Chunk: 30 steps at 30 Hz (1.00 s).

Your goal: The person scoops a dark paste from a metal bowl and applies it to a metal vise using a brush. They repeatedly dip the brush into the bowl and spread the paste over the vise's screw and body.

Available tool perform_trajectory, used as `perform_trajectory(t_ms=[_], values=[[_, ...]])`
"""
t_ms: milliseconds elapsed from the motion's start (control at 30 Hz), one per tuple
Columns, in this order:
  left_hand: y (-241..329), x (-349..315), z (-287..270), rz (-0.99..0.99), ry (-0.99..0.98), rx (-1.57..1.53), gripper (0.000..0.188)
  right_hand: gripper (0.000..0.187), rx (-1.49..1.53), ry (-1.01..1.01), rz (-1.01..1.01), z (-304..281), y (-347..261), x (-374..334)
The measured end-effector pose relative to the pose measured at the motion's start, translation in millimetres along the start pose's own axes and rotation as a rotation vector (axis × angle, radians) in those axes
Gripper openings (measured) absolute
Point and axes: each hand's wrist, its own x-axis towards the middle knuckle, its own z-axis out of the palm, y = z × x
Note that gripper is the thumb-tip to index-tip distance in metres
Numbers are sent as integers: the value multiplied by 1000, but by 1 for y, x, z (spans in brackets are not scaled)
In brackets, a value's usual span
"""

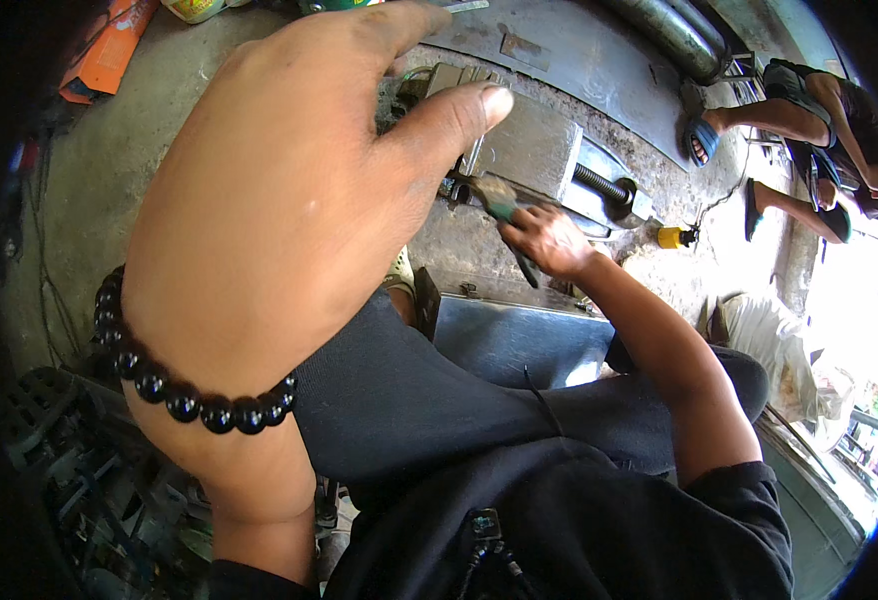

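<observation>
Head view of work at a bench vise (pixel 534 150) mounted on a worn metal counter (pixel 579 60). The left hand (pixel 289 200), raised close to the camera and wearing a black bead bracelet (pixel 184 400) at the wrist, reached toward the vise with thumb and forefinger set a narrow way apart; they appeared to pinch or steady a small metal piece (pixel 449 80) at the top of the vise, though the contact itself was hidden behind the thumb. The right hand (pixel 549 240) was closed around the green handle of a tool (pixel 504 210), seemingly pliers or a similar gripping tool, whose head met the vise just below the left thumb. The vise screw (pixel 599 185) projected to the right, and a small yellow object (pixel 671 237) lay beyond it on the counter. The legs of another person (pixel 789 150) showed at upper right, well apart from the work.

Judged from this arrangement, the step would go best with the piece held firmly in the vise, the left fingers kept off the tool's path, and the tool head seated squarely before force was applied, since a slip could strike the thumb.
</observation>
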Motion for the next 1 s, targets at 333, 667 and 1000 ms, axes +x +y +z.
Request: perform_trajectory(t_ms=[333,667,1000], values=[[-7,-9,-5,-14,24,15,52,17,2,-311,213,-7,30,-77],[1,-11,-8,-56,35,39,53,22,57,9,23,1,8,8],[-4,-6,-37,-400,-22,-314,52,13,102,-121,252,-22,18,-61]])
